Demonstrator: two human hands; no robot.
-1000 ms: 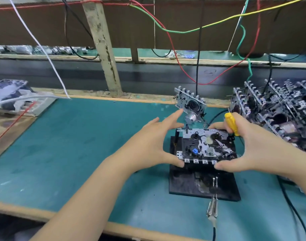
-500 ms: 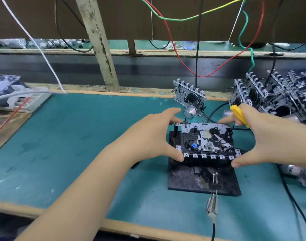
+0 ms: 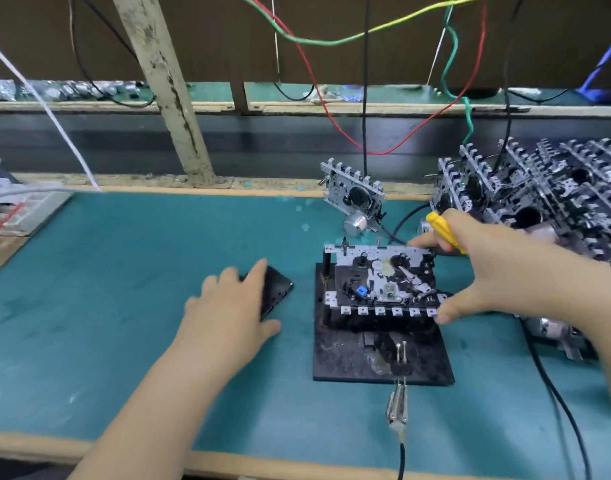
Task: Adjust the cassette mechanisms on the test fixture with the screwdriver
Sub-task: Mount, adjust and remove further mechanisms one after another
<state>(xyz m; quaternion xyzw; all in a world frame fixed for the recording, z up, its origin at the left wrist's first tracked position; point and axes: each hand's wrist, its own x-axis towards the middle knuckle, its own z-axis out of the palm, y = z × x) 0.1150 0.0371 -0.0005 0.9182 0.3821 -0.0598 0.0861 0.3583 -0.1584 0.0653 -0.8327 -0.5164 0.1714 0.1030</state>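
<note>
Right hand (image 3: 498, 271) at centre right pinches the cassette mechanism (image 3: 383, 282) by its right edge, thumb low, fingers at the back, yellow screwdriver (image 3: 444, 230) tucked in the palm. Mechanism sits on the black fixture (image 3: 380, 358), centre frame. Left hand (image 3: 231, 306) lies spread over a black cassette (image 3: 276, 289). Risk: one-sided grip may tilt the mechanism off its seat; screwdriver could slip.

- Two bare forearms, no sleeves in view.
- Left hand (image 3: 233, 308): bare, no glove, no ring, no watch; edges blurred.
- Right hand (image 3: 487, 268): bare as well, short plain nails, nothing worn at the wrist.
</note>
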